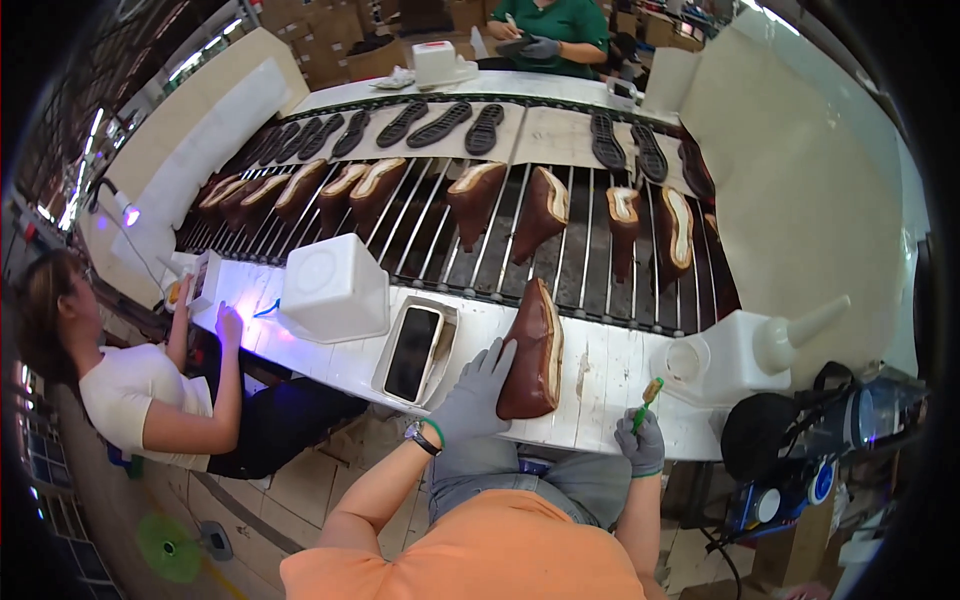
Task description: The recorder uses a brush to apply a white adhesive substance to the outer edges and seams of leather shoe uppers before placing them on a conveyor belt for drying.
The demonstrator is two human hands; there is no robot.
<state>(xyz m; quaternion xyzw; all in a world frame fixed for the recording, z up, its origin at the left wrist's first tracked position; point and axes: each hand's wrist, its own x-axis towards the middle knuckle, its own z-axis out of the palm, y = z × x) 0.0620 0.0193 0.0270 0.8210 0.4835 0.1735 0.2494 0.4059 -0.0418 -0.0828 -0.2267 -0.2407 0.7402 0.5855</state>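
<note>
My left hand [474,396], in a grey glove, holds a brown leather shoe upper [524,365] on the white table edge in front of me. The upper lies on its side, its pale underside turned to the right. My right hand [640,442], also gloved in grey, is closed around a small brush [648,392] with a green handle and brownish bristles. The brush points up, apart from the upper. Just beyond it stands a white plastic container [735,352] with a round opening and a long spout.
Beyond the white table [600,375], a metal roller conveyor [415,225] carries several brown uppers and black soles [440,124]. A phone [413,352] lies in a white tray, beside a white box [335,285]. One person [150,390] sits at left; another [560,30] works across.
</note>
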